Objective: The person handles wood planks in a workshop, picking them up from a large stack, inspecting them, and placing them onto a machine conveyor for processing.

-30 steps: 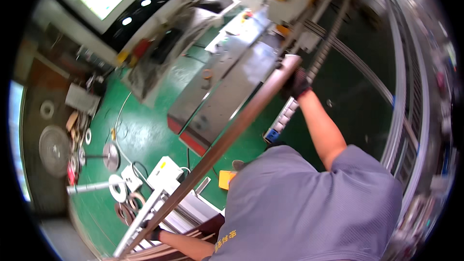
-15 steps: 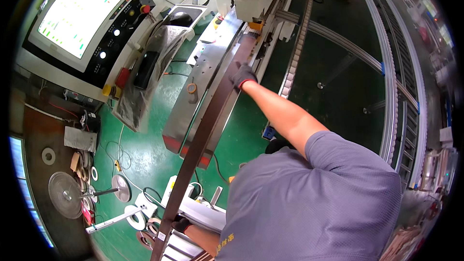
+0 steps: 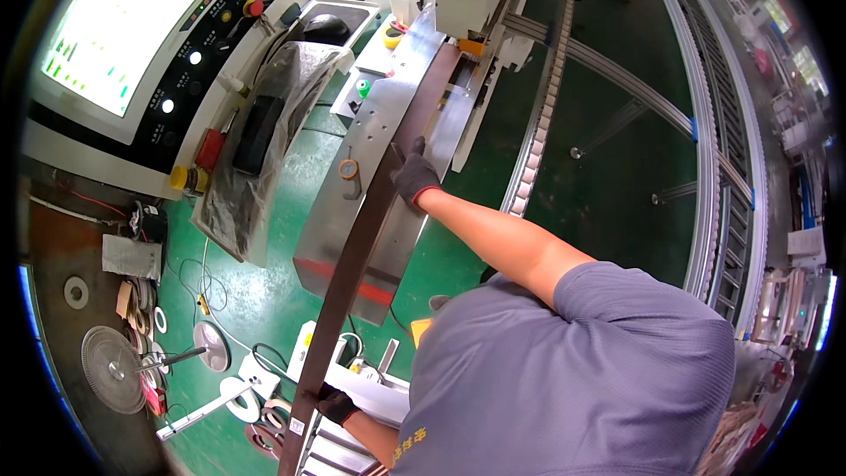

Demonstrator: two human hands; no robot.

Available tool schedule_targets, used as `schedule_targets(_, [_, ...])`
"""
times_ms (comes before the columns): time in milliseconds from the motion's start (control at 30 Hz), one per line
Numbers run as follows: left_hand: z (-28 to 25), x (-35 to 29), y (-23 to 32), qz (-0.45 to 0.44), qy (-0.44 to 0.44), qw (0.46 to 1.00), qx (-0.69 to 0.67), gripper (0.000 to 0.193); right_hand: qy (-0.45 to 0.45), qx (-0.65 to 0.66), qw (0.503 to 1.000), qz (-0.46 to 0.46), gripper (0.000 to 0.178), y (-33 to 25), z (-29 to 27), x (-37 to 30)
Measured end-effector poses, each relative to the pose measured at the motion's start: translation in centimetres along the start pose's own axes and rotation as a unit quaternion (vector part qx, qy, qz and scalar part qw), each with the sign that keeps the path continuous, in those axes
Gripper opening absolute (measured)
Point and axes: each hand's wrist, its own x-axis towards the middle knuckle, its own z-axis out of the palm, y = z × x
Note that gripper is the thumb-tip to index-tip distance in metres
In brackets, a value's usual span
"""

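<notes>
Dark brown, long and flat-faced, the profile (image 3: 355, 273) lies lengthwise on the grey metal machine bed (image 3: 322, 234), its far end close to the machine head (image 3: 467, 4) and its near end extending past the bed, above the white slatted rack (image 3: 330, 454). A white label (image 3: 297, 427) is noted near that end.

The right hand (image 3: 417, 178), in a dark glove, rests on the profile about midway, two fingertips pointing forward; whether the other fingers grip the edge cannot be told. The left hand (image 3: 337, 405), also gloved, is at the near end's right edge, its fingers' closure hidden.

Step in hand, as judged: guiding the profile along the bed. Any further shift calls for level support at the near end and straight alignment from the right hand.

Surface: an orange ring (image 3: 349, 169) sits on the bed left of the profile; a red band marks the bed's front.

Room: green floor (image 3: 282, 225), lit screen (image 3: 132, 26) at upper left, roller conveyor (image 3: 533, 150) to the right.
</notes>
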Motion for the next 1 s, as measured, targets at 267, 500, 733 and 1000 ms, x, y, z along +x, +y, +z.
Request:
schedule_targets(267, [-2.4, 1.6, -3.4, -0.098, -0.176, 0.978, 0.053, 0.041, 0.025, -0.041, 0.999, -0.023, 0.099, 0.8, -3.3, 7.1])
schedule_targets(500, [1.7, -3.5, -5.1, -0.149, -0.352, 0.899, 0.212, 0.033, 0.017, -0.031, 0.999, -0.013, 0.104, 0.9, -6.8, 13.9])
schedule_targets(733, [12.3, -8.3, -8.9, -0.332, -0.285, 0.887, 0.146, 0.061, 0.259, -0.304, 0.893, -0.207, 0.046, 7.4, -7.9, 22.7])
schedule_targets(1000, [17.4, -10.5, -14.1, -0.413, -0.307, 0.854, 0.082, 0.058, -0.101, 0.211, 0.937, -0.259, 0.115, 7.1, 6.8, 1.5])
